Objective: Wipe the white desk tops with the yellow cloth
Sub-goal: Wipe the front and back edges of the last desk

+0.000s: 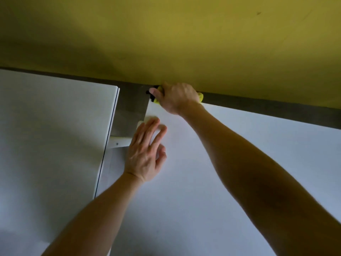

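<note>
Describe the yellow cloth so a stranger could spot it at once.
Follow the olive-yellow wall down to the far left corner of the right-hand white desk top. There the right hand grips the yellow cloth, which peeks out either side. Its lemon yellow is brighter than the wall.

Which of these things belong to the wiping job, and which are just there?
Part of the job: yellow cloth, held by the right hand at the far corner of the right desk top; left desk top; left hand, open over the right desk top.
Just there: yellow wall; white bracket between the desks; grey floor.
</note>
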Motion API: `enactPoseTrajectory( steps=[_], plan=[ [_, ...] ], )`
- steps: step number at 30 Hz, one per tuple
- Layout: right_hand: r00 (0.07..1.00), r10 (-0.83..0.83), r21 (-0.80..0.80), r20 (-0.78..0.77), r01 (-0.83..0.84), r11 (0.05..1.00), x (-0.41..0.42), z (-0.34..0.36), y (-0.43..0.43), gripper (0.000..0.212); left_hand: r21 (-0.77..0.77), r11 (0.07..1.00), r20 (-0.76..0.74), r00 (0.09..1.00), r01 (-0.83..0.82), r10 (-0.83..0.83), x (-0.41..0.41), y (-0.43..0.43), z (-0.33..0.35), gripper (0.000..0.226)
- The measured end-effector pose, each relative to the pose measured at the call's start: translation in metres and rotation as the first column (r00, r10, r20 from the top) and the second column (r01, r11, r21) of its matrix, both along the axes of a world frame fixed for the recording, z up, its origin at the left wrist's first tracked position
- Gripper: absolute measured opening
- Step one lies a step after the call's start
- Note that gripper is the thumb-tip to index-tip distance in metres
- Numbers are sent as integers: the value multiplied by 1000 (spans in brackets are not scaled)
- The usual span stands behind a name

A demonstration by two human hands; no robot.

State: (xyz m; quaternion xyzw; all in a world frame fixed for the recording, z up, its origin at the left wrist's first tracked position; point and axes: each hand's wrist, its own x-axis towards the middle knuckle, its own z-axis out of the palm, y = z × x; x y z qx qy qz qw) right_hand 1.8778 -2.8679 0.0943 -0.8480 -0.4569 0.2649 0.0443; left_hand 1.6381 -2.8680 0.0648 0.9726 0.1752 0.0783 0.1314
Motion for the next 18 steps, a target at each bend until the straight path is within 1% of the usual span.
enactPoseTrajectory(
  steps=[2, 4, 7, 9, 11, 12, 16, 18],
  plan=[
    [1000, -17, 58, 14, 16, 998, 1, -2, -13, 70, 8, 1000, -11, 1000, 4, -4, -1, -1, 1, 64],
    [997, -32, 62, 64, 28, 998, 16, 0, -52, 68, 10, 1000, -14, 1000, 10, -10, -2, -1, 1, 65],
    [974, -140, 68, 177, 130, 989, 48, 1, -123, 67, 1, 1000, -27, 1000, 5, -5, 0, -1, 0, 65],
    [943, -220, 85, 248, 205, 975, 52, 0, -145, 65, 13, 1000, -35, 999, 8, -7, 0, -1, 0, 65],
    [931, -242, 87, 273, 226, 970, 41, -5, -131, 66, 13, 1000, -47, 999, 8, -7, 0, 0, -1, 66],
    [938, -223, 89, 266, 207, 974, 30, -7, -111, 66, 10, 1000, -50, 999, 11, -10, -1, 1, -1, 67],
    [980, -77, 106, 184, 58, 993, -14, -14, -14, 65, 54, 998, -103, 995, 17, -12, 0, 0, 1, 67],
    [987, -46, 124, 156, 27, 992, -23, -15, 0, 65, 58, 998, -113, 994, 12, -6, -2, -1, -1, 66]
  ],
)
